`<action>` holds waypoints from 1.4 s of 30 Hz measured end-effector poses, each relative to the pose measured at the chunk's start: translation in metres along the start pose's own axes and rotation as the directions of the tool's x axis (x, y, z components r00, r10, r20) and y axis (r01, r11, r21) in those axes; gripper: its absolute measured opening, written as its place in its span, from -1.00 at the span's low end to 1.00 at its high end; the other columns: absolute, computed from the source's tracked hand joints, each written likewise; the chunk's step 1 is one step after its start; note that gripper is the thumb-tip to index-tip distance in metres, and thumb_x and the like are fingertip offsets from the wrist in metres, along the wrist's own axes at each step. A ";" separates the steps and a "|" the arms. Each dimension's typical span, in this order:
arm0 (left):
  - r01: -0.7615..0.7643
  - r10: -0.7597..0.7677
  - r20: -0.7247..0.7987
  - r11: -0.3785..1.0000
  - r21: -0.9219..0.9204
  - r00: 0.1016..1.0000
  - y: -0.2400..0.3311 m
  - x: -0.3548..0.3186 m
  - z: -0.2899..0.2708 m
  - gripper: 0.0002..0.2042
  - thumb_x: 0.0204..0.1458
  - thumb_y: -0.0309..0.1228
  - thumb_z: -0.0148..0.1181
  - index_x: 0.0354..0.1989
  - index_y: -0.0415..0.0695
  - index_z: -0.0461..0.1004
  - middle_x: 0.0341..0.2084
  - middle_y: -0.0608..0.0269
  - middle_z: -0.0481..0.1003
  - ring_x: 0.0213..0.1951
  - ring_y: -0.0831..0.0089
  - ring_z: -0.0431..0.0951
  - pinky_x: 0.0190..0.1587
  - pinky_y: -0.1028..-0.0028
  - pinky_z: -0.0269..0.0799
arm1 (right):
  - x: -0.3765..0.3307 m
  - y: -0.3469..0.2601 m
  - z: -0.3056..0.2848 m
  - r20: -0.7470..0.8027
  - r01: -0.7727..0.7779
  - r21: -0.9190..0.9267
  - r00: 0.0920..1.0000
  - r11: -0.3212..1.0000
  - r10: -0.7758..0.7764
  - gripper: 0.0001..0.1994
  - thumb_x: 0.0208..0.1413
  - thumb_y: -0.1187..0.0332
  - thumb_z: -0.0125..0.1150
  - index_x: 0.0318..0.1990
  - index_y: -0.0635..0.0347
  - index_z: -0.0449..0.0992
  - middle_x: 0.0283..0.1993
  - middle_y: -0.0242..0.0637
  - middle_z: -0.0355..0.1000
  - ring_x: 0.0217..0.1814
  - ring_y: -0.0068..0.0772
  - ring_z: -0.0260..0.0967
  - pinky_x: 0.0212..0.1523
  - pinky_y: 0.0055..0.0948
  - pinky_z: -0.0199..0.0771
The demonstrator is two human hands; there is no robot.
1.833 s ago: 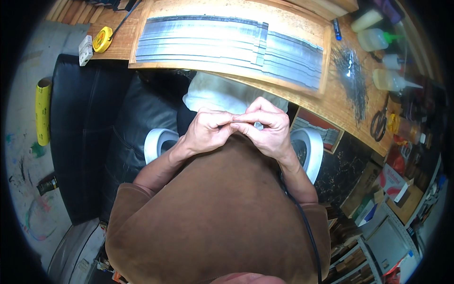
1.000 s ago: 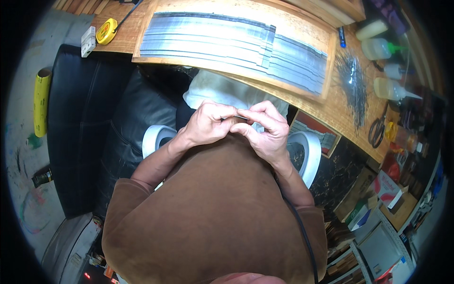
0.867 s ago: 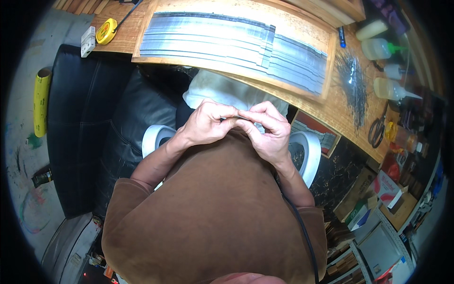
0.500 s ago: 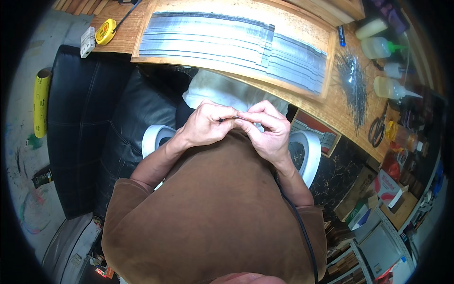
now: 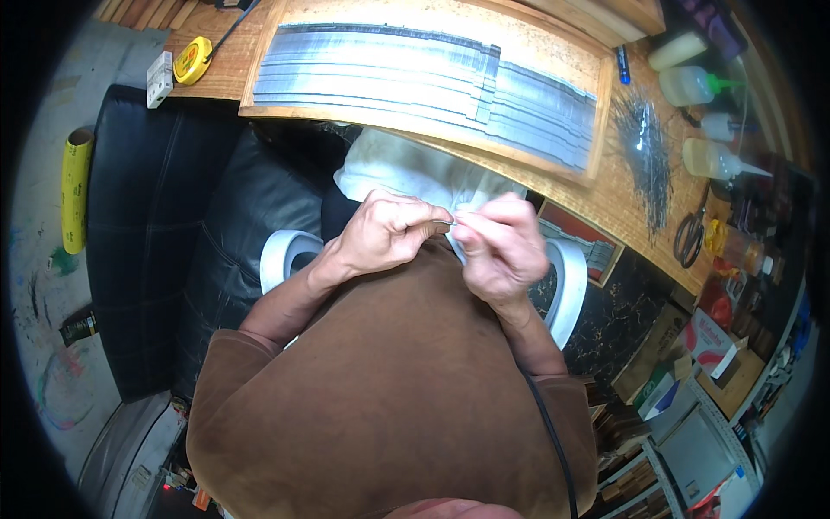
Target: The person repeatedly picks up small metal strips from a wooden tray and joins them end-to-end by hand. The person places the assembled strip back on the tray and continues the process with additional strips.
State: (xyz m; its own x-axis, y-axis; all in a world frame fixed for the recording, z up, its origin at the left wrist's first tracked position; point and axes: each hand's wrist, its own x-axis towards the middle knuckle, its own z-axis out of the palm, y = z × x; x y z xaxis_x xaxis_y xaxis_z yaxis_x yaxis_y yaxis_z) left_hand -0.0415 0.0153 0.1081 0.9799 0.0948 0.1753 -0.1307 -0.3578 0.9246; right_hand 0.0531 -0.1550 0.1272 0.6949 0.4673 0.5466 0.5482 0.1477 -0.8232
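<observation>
Hovering just beyond the brown garment, both hands meet at mid-frame: the left hand has thumb and forefinger closed on a thin dark sliver, which pokes out from the fingertips towards the right. And the right hand, blurred, comes in with fingers curled right beside that tip; whether it grips anything I cannot tell! Fine fingertip handling looks like the step in hand, and what comes next would seem to call for a steady left pinch and a light, exact right touch. Past them, pale cloth hangs at upper centre, then the wooden tray with its rows of grey strips. Farther out, dark scissors and a tangle of thin wiry strands lie at upper right, with a yellow tape measure up at upper left
</observation>
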 end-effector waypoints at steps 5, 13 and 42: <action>0.123 -0.131 -0.044 0.982 -0.142 0.990 0.000 -0.004 0.000 -0.89 0.12 -0.59 0.40 -0.19 -0.25 0.74 -0.38 0.06 0.74 -0.36 0.29 0.78 -0.26 0.45 0.63 | 0.007 0.008 -0.038 0.122 -0.069 0.064 0.991 0.996 0.061 -0.66 0.40 0.23 0.29 -0.39 0.29 0.66 -0.38 -0.15 0.50 -0.38 -0.24 0.45 -0.36 -0.39 0.38; 0.300 -0.299 0.031 0.950 -0.083 0.954 -0.012 -0.004 0.000 -0.92 0.16 -0.54 0.40 -0.23 -0.29 0.72 -0.43 0.10 0.73 -0.40 0.46 0.73 -0.30 0.48 0.59 | -0.060 0.088 -0.039 0.038 -0.436 -0.668 0.790 0.603 0.612 -0.52 0.24 0.08 0.45 0.03 0.40 0.65 -0.20 0.15 0.62 -0.17 0.14 0.60 -0.08 -0.12 0.57; 0.784 -0.547 0.740 0.619 0.043 0.391 -0.093 0.047 0.013 -0.90 0.10 -0.54 0.44 -0.22 -0.22 0.73 -0.38 0.19 0.74 -0.37 0.47 0.75 -0.42 0.49 0.59 | -0.081 0.106 -0.001 0.027 -0.668 -0.086 0.740 0.739 0.672 -0.75 0.46 0.29 0.18 -0.07 0.32 0.66 -0.45 -0.15 0.59 -0.48 -0.36 0.49 -0.35 -0.31 0.55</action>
State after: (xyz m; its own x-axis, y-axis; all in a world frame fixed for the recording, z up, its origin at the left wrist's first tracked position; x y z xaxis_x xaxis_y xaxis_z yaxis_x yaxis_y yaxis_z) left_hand 0.0188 0.0407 0.0258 0.5662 -0.4548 -0.6875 0.6943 -0.1865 0.6951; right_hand 0.0554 -0.1786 -0.0041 0.8702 0.4683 -0.1531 -0.0191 -0.2786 -0.9602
